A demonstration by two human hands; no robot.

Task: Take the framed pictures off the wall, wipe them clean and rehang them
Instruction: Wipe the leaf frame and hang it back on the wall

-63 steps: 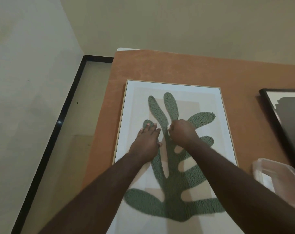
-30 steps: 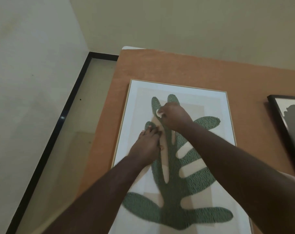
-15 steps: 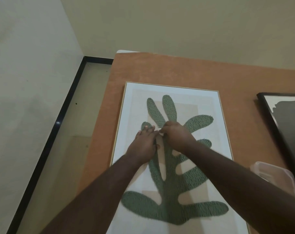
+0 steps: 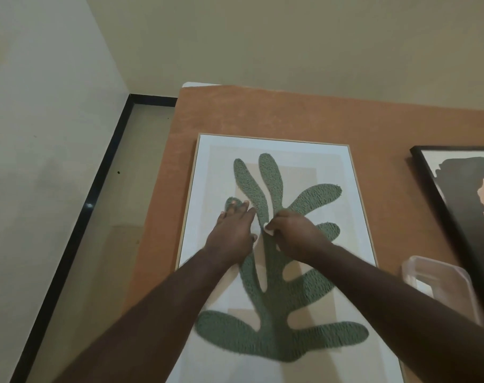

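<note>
two bare forearms rise from the bottom edge toward mid-frame, ending in the left hand (image 4: 229, 236) and right hand (image 4: 296, 233) (no sleeves, rings, watch or gloves show).

Single view: my head camera is looking steeply down, close, over my forearms at the table (image 4: 304, 117), its far left corner meeting the wall (image 4: 263, 37).
</note>
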